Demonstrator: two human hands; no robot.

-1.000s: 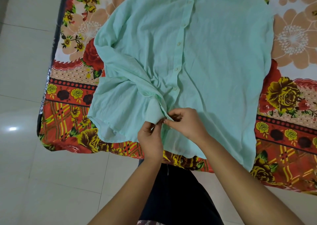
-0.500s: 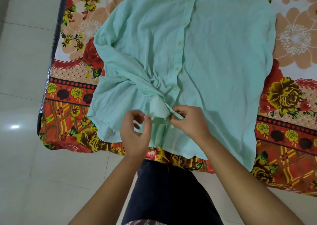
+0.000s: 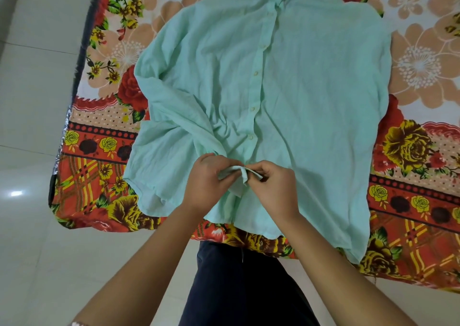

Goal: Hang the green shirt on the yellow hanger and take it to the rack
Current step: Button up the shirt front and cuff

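At the left is a pale tiled floor (image 3: pixel 37 106), and beside it stands a bed (image 3: pixel 82 59) with a dark edge, covered by a sheet (image 3: pixel 104 156) with red, yellow and peach flowers. The green shirt (image 3: pixel 313 97) lies flat on this sheet, front side up, with its collar at the far edge and its hem at the near edge of the bed, hanging a little over it. A row of small buttons (image 3: pixel 256 73) runs down the middle of the shirt. The left sleeve (image 3: pixel 179 116) is folded across the front, toward the near middle. There the left hand (image 3: pixel 206 184) holds the cuff (image 3: pixel 236 172) of this sleeve, its fingers (image 3: pixel 217 160) curled around the cloth. Just to the right, the right hand (image 3: pixel 276 189) pinches the other end of the same cuff between thumb and bent fingers (image 3: pixel 267 167), so both hands are closed on it and almost touch each other. Between the two forearms, near the camera, the dark trousers (image 3: pixel 239 288) of the person are visible. At the right side the shirt lies smooth, and the flowered sheet continues to the right edge.
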